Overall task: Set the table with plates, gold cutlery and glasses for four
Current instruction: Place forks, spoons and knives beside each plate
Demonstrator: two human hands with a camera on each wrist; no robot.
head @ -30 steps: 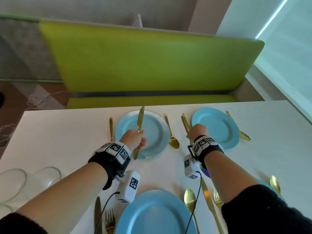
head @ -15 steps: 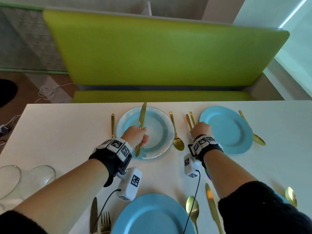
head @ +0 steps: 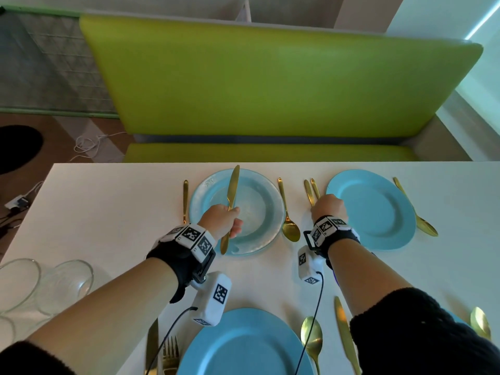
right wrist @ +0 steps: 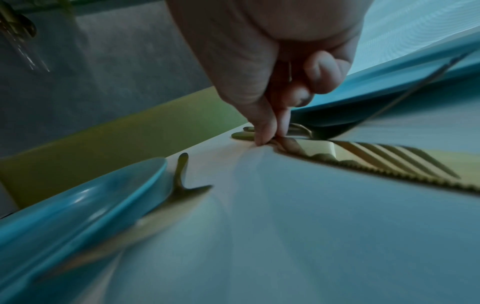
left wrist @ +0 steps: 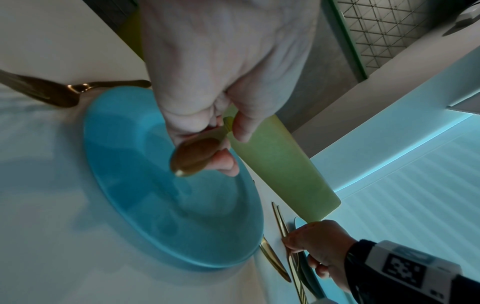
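My left hand [head: 224,220] grips a gold knife [head: 233,185] by its handle, held lengthwise above the far-left blue plate [head: 259,201]. The left wrist view shows the knife's rounded handle end [left wrist: 192,158] sticking out of my curled fingers [left wrist: 223,162]. My right hand [head: 327,207] rests on the table left of the far-right blue plate [head: 376,209]. There its thumb and forefinger [right wrist: 267,131] pinch a gold fork and serrated knife [right wrist: 376,160] that lie side by side. Their handles [head: 311,188] point away from me.
A fork [head: 185,198] lies left of the far-left plate and a spoon [head: 288,226] to its right. Another spoon [head: 416,212] lies beside the far-right plate. A near plate [head: 243,345] has cutlery around it. Several glasses [head: 65,282] stand at the left edge. A green bench [head: 270,85] lines the far side.
Both hands keep their holds and stay in about the same places. Only the head view has turned a little to the left.
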